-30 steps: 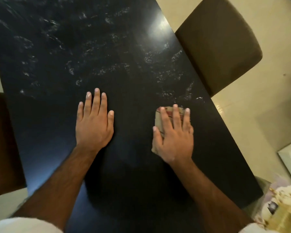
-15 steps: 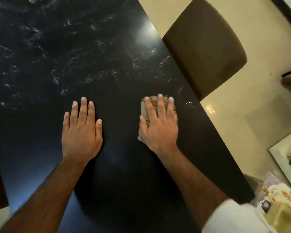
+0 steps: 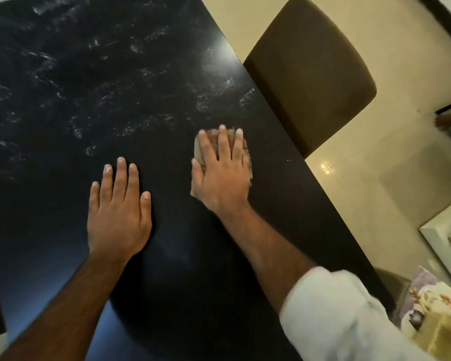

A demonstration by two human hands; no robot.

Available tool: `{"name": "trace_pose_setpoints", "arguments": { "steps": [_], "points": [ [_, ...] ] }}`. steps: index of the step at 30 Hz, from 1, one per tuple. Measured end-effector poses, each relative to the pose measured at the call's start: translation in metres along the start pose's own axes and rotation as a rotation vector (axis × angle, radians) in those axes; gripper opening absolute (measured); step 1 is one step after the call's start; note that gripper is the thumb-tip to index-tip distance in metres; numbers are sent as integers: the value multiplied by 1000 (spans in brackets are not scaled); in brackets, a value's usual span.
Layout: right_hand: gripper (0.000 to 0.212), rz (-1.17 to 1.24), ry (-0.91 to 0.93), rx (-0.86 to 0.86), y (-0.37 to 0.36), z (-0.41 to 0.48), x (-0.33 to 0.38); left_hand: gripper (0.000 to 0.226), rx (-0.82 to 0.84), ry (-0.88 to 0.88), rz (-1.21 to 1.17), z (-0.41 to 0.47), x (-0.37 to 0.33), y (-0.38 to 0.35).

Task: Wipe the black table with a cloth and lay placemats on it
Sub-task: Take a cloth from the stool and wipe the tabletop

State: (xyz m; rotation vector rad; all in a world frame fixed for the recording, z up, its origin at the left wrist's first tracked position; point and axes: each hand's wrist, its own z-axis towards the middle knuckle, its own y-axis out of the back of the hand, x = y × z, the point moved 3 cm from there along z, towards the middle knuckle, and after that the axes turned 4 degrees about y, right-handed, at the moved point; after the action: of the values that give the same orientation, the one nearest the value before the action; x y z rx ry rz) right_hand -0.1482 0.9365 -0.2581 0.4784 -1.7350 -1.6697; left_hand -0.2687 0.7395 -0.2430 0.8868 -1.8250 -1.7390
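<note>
Pressing cloth (image 3: pixel 213 138) flat under right hand (image 3: pixel 220 175), fingers (image 3: pixel 223 144) straight; resting left hand (image 3: pixel 119 212) open, empty, beside it on table (image 3: pixel 63 74). Wiping near area, leaving smears (image 3: pixel 146 123) beyond fingertips unwiped; not yet laying placemats.

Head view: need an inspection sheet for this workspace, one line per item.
Surface: black table; whitish smears across the far part, the near part looks clean.
Job's things: cloth lies on the table under the right hand; no placemats laid.
Clutter: nothing seen.
Grippers: right hand presses the cloth with straight fingers; left hand rests flat on the bare table and holds nothing.
Cables: nothing seen.
Surroundings: brown chair at the table's right edge; pale tiled floor; floral-printed item at lower right, off the table, unclear what it is.
</note>
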Motion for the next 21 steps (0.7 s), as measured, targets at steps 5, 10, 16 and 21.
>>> {"name": "trace_pose_setpoints", "arguments": {
  "steps": [5,10,16,21],
  "points": [
    [74,-74,-201,84,24,-77,-79,72,-14,3,-8,1,2,-4],
    [73,-55,-373,45,34,3,-101,72,-8,6,4,2,3,-5],
    [72,-38,-55,16,3,56,43,72,3,9,31,3,8,-10],
    [71,-25,130,100,1,-33,80,71,49,-7,-32,2,12,-5]
  ]
}}
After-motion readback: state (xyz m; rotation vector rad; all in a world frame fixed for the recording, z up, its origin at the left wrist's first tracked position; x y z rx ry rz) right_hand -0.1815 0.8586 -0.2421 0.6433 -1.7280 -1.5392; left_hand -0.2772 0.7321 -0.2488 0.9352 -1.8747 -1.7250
